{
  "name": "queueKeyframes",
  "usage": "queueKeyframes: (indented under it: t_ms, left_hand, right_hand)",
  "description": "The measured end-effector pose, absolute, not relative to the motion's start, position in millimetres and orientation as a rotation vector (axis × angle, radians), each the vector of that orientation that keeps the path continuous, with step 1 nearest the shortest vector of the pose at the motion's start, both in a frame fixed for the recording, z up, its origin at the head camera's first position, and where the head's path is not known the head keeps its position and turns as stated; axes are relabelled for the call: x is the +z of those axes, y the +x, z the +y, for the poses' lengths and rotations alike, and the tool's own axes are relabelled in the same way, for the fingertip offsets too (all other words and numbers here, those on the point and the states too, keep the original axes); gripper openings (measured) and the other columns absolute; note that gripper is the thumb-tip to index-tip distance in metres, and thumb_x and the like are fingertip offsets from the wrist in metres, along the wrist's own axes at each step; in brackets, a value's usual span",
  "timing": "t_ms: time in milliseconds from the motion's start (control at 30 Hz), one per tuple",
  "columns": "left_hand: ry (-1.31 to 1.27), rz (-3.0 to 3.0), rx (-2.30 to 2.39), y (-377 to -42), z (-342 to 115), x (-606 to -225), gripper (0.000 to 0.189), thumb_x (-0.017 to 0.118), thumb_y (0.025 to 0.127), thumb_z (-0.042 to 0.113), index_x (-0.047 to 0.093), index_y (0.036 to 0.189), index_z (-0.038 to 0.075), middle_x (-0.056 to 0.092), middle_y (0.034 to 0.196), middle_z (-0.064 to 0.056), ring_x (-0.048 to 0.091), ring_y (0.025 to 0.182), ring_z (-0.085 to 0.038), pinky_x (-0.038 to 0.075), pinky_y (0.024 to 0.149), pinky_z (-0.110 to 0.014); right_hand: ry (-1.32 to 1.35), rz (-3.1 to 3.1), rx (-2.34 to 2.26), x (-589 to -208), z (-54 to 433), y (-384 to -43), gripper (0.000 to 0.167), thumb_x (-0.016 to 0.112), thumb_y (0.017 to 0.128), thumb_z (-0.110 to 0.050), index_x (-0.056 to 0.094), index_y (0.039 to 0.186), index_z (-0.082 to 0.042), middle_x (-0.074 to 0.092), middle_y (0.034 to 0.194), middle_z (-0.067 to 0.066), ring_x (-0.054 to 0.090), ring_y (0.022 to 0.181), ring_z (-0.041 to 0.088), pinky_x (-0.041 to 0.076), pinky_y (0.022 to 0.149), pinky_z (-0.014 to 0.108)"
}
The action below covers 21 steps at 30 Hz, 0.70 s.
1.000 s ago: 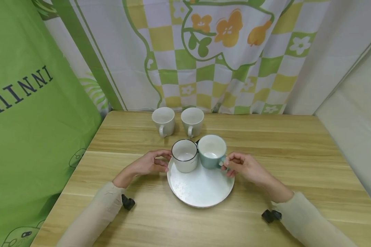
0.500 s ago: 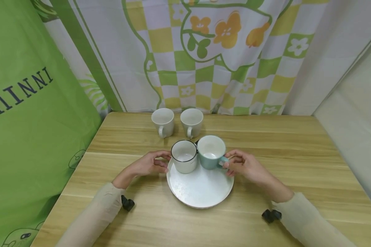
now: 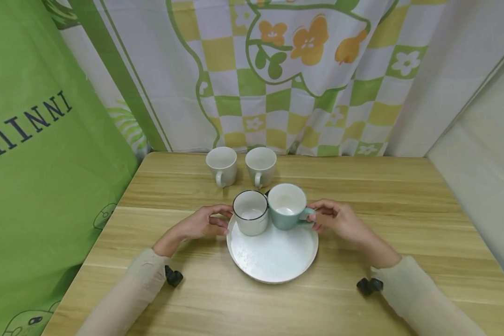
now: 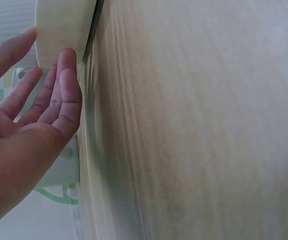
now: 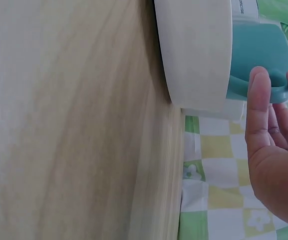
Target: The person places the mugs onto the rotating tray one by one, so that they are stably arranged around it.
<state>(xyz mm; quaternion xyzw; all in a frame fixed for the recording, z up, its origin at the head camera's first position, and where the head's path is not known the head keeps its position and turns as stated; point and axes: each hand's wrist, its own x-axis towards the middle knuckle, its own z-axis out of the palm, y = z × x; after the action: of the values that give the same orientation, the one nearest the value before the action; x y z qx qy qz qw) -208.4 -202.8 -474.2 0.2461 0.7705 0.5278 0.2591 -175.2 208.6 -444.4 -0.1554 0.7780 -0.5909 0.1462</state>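
A white round tray point(image 3: 273, 261) bears two mugs at its far side. At left stands a white enamel-look mug point(image 3: 251, 227) with a dark rim, and close beside it a teal mug point(image 3: 282, 220) whose handle points right. My left hand point(image 3: 204, 221) is at the tray's left edge, fingers loosely bent, fingertips right at the tray wall point(image 4: 64, 30) in the left wrist view. My right hand point(image 3: 338, 220) is beside the teal mug's handle. In the right wrist view its thumb point(image 5: 258, 95) lies straight across the handle, the other fingers loosely spread around it.
Behind the tray, two white cups point(image 3: 222, 167) stand side by side, handles toward me. The wooden table point(image 3: 386, 196) ends at a checked curtain point(image 3: 285, 107) at the back. A green cloth point(image 3: 54, 186) hangs at the left.
My right hand has loosened from the teal mug's handle and shifted slightly right, so more of the handle shows. The left hand, the tray and the other mugs stay put.
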Motion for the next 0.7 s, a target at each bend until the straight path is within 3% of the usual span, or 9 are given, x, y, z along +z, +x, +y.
queueKeyframes:
  t_ms: [267,700]
  left_hand:
    - [0.653,2.090,1.429,-207.2,-201.6,-472.1,0.064,0.074,0.086,-0.002,0.046,0.144,-0.001,0.051,0.137,-0.029,0.065,0.111,-0.038,0.058,0.090,-0.027]
    - [0.659,2.085,1.430,-207.4,-202.1,-472.8,0.064,0.074,0.087,-0.002,0.046,0.144,-0.002,0.051,0.138,-0.030,0.065,0.112,-0.039,0.058,0.089,-0.026]
  right_hand:
    - [-0.396,2.251,-1.678,-442.5,211.8,-180.9,0.036,0.065,0.098,-0.021,0.063,0.126,0.000,0.066,0.109,0.027,0.070,0.081,0.020,0.063,0.076,0.038]
    - [-0.475,2.272,-1.683,-445.3,215.2,-192.3,0.031,0.061,0.099,-0.013,0.063,0.125,0.006,0.066,0.106,0.027,0.069,0.079,0.018,0.063,0.075,0.037]
